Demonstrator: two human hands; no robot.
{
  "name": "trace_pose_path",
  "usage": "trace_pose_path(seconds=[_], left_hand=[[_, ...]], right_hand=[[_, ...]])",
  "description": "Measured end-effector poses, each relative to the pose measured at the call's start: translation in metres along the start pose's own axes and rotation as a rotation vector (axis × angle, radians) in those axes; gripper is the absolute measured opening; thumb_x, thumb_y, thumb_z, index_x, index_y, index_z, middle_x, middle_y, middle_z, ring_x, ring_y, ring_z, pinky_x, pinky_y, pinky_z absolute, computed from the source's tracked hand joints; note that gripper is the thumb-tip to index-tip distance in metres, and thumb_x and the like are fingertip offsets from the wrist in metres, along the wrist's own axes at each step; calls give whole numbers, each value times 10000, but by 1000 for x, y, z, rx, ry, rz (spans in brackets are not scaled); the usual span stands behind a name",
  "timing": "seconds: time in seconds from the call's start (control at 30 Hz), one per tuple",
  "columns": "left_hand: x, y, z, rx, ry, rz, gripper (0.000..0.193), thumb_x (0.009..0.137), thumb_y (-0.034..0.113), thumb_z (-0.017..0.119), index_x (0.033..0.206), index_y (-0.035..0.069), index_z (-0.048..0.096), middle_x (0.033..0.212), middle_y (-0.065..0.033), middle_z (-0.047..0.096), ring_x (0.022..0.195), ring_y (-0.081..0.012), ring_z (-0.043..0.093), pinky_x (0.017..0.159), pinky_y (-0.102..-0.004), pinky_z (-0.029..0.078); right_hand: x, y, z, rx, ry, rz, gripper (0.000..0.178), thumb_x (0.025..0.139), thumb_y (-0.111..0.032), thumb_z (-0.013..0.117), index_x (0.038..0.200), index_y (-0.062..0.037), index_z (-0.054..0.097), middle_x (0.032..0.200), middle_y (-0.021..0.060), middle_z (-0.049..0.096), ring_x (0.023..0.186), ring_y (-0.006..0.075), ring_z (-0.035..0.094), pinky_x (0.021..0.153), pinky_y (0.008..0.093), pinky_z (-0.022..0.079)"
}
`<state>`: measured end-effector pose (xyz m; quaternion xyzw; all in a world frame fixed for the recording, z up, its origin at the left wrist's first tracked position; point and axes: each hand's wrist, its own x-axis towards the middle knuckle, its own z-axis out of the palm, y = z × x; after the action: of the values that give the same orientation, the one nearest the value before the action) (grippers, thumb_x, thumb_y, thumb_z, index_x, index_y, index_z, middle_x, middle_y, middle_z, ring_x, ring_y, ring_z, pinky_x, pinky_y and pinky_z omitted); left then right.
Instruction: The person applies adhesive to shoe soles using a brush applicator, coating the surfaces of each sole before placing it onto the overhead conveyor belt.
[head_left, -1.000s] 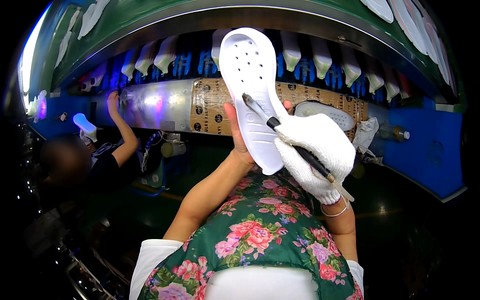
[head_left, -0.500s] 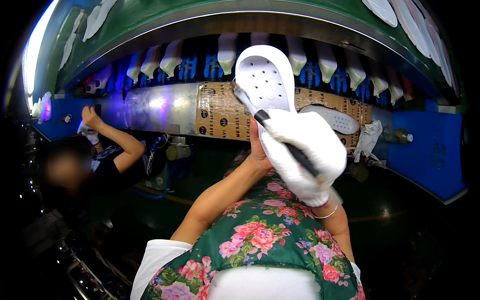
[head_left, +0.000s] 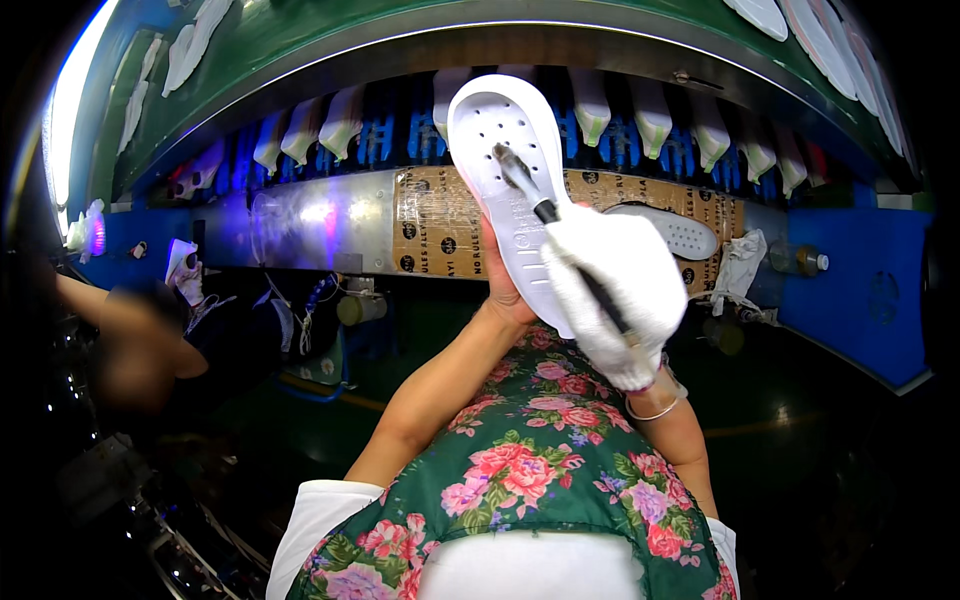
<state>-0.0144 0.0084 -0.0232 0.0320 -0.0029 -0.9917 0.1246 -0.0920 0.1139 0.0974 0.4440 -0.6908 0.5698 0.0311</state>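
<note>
the left hand [head_left: 498, 272] is holding the white sole [head_left: 508, 205] by its edge, in front of the tabletop [head_left: 365, 225]; the right grip [head_left: 645, 280] is curling fully round the brush [head_left: 546, 211]. steadying the sole and stroking evenly is probably working best.

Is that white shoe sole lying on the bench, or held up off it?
Held up: the left hand grips the sole, whose lower end reaches past the near edge of the bench, toward the flowered apron.
</note>
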Motion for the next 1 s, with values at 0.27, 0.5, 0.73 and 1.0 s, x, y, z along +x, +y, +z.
trace_pose_path(seconds=[0.27,0.5,0.73,1.0], left_hand=[[12,8,16,10,-72,62,1107,779,925,444,1473,63,412,1349,-170,568,1210,-426,598,1042,-594,501],[21,16,8,100,-152,-18,1114,762,920,483,1417,19,474,1256,-189,626,1142,-442,623,922,-625,559],[28,19,17,17,-225,-102,1101,727,941,498,1432,95,499,1249,-242,609,1083,-487,636,889,-651,550],[25,35,20,33,-187,-144,1216,692,983,460,1452,33,445,1245,-308,598,1038,-491,651,897,-635,538]], right_hand=[[-9,15,0,164,-29,42,247,759,-1,787,1002,-20,752,988,133,753,867,284,720,782,365,552],[-7,13,-2,200,-168,-87,257,755,-8,792,1008,-42,762,929,109,744,827,280,714,753,358,550],[-25,19,12,66,-139,-184,368,697,29,829,1048,-59,758,1004,102,742,859,279,714,761,358,554],[-19,25,-11,95,-253,-183,274,749,-7,797,1013,-69,762,1003,124,752,827,279,718,734,361,550]])
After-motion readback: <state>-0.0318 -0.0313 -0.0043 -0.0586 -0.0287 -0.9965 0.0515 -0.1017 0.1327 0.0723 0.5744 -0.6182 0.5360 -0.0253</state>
